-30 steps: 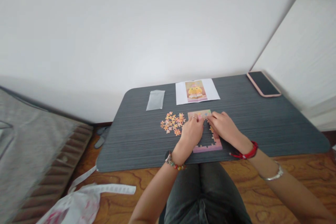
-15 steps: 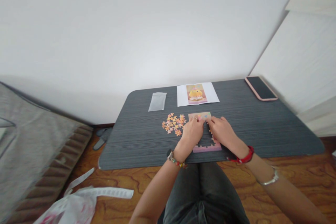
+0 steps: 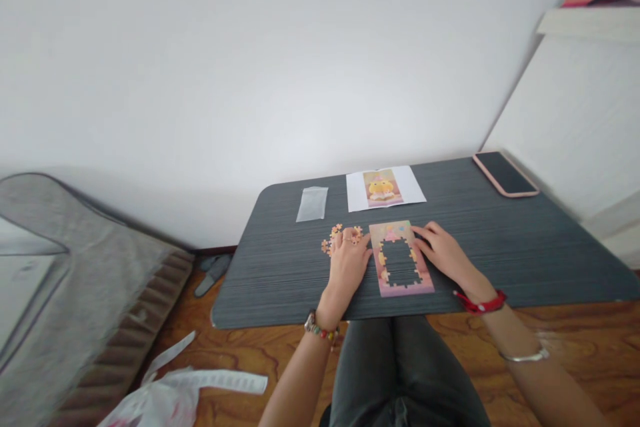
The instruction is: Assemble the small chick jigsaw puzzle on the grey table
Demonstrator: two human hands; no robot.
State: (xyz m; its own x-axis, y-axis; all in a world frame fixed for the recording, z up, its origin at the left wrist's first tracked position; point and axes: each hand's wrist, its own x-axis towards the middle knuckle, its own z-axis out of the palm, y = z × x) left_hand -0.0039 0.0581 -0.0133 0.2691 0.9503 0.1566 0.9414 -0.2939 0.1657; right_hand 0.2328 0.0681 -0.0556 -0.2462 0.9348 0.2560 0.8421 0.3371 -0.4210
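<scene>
Left hand (image 3: 349,261) splayed across the loose puzzle pieces (image 3: 333,233), its thumb and forefinger parted at the near side of the puzzle frame (image 3: 407,291); whether those fingers pinch a piece, I can't tell! Right hand (image 3: 443,251) now, thumb and forefinger spread at the opposite edge. The frame lies flat between both sets of fingers, its middle bare, and beyond the fingertips sits the printed sheet (image 3: 385,188).

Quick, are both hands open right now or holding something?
Left hand: open over the loose pieces, nothing visibly held.
Right hand: open, at the right edge of the puzzle frame, nothing visibly held.
</scene>
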